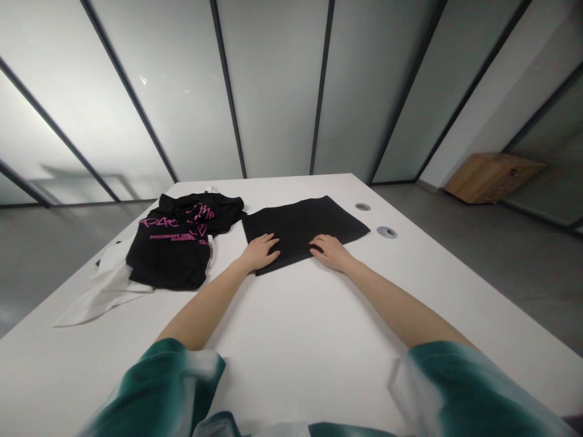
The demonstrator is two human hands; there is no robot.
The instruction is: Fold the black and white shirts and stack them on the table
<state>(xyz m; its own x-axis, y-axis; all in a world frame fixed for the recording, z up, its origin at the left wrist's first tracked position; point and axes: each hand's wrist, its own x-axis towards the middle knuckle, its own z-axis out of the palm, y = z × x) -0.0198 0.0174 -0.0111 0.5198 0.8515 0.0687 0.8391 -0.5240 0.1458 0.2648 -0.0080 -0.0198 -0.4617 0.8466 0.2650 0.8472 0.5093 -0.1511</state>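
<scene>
A piece of black cloth, folded into a flat, roughly four-sided shape, lies on the white table ahead of me. My left hand rests flat on its near left part, fingers stretched over the fabric. On the near edge, further right, my right hand lies palm down with its fingers slightly bent and apart. Neither hand grips the cloth. Whether it is a shirt or another garment cannot be told from this side.
Left on the table is a loose heap with a black T-shirt printed in pink, over white cloth. Two round cable holes sit near the right edge. Beyond stand frosted glass panels and a wooden cabinet on the floor.
</scene>
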